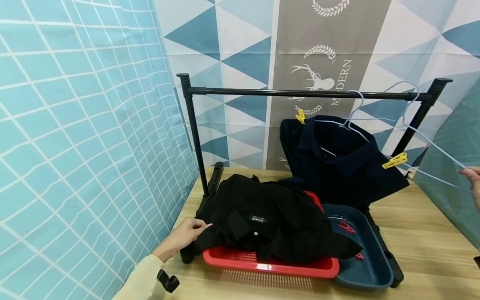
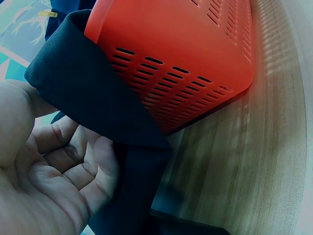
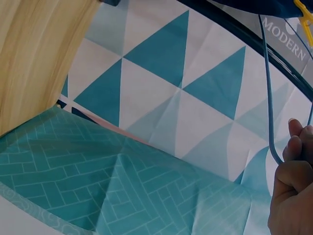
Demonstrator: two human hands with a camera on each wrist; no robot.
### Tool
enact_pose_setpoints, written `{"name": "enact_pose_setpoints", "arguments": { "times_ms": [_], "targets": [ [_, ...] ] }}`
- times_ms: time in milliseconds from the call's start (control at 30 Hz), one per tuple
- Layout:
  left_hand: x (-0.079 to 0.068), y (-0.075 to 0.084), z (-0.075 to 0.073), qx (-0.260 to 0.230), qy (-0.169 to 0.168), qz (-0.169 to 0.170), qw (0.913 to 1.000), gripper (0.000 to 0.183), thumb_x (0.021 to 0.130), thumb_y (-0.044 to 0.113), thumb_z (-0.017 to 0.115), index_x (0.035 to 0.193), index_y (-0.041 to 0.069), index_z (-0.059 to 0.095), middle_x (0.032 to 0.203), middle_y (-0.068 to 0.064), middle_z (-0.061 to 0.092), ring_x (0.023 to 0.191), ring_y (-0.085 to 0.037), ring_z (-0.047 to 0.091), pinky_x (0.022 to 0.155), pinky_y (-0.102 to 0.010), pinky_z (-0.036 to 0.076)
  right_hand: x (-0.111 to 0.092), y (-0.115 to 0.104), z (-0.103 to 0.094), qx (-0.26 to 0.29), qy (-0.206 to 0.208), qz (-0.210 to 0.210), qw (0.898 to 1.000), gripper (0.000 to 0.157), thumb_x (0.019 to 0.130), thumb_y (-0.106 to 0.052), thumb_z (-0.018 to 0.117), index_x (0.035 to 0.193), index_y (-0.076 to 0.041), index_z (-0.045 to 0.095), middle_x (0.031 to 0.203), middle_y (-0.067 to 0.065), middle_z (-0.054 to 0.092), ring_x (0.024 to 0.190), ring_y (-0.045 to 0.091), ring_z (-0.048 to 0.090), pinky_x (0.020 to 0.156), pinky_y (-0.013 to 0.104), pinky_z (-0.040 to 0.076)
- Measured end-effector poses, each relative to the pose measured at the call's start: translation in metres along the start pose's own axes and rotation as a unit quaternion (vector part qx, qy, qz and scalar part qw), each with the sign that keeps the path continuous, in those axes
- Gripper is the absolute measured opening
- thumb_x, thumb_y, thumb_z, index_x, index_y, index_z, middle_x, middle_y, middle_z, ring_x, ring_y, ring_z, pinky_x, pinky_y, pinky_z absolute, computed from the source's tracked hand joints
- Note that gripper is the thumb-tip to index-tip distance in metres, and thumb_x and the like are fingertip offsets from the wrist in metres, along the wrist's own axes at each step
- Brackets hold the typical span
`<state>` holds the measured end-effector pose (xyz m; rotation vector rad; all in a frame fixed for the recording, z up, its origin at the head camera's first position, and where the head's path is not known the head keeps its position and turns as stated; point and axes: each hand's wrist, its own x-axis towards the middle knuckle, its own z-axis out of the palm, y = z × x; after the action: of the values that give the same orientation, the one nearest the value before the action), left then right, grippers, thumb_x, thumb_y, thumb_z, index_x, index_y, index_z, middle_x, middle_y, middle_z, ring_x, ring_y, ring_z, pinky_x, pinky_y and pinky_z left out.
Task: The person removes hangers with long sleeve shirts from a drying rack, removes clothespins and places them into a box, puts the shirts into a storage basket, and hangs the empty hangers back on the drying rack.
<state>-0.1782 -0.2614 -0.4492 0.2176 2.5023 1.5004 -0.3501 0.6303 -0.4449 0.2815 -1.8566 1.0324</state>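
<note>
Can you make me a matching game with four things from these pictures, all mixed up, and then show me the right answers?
Things:
1. black shirt
2. navy shirt
3. red clips
4. right hand

Where or how:
A. lying in the blue tray
B. holding a hanger
C. heaped on the red basket
D. hanging, with yellow clips on it

Right pairs:
1-C, 2-D, 3-A, 4-B
</note>
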Motion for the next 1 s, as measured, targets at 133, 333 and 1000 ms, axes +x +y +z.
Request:
{"name": "enact_pose_setpoints", "arguments": {
  "times_ms": [133, 333, 1000],
  "targets": [
    [0.0, 0.001, 0.0, 0.003, 0.0, 0.0, 1.0, 0.045, 0.103, 0.037, 0.063, 0.07, 0.009, 0.051, 0.06, 0.004, 0.033, 0.054, -0.012, 0.031, 0.052, -0.024, 0.032, -0.012, -0.112, 0.018, 0.035, -0.026, -0.024, 0.999, 0.037, 0.106, -0.007, 0.055, 0.09, -0.031, 0.077, 0.075, -0.03, 0.052, 0.059, -0.008, 0.035, 0.05, 0.01, 0.021],
    [0.0, 0.002, 0.001, 0.005, 0.003, -0.005, 1.0, 0.045, 0.103, 0.037, 0.063, 0.07, 0.009, 0.052, 0.06, 0.004, 0.034, 0.056, -0.013, 0.033, 0.055, -0.025, 0.034, -0.026, -0.233, 0.037, -0.011, -0.027, 0.038, 0.999, 0.048, 0.108, -0.013, 0.054, 0.087, -0.057, 0.061, 0.075, -0.036, 0.047, 0.064, -0.011, 0.038, 0.059, 0.006, 0.025],
    [0.0, -0.001, -0.006, 0.036, 0.029, -0.003, 0.9989, 0.034, 0.098, 0.039, 0.071, 0.081, 0.01, 0.069, 0.06, 0.002, 0.047, 0.063, -0.016, 0.049, 0.063, -0.03, 0.043, -0.044, -0.287, 0.05, -0.046, -0.028, -0.006, 0.999, 0.04, 0.1, 0.001, 0.063, 0.096, -0.039, 0.067, 0.064, -0.022, 0.04, 0.047, -0.006, 0.027, 0.042, 0.017, 0.017]
  ]
}}
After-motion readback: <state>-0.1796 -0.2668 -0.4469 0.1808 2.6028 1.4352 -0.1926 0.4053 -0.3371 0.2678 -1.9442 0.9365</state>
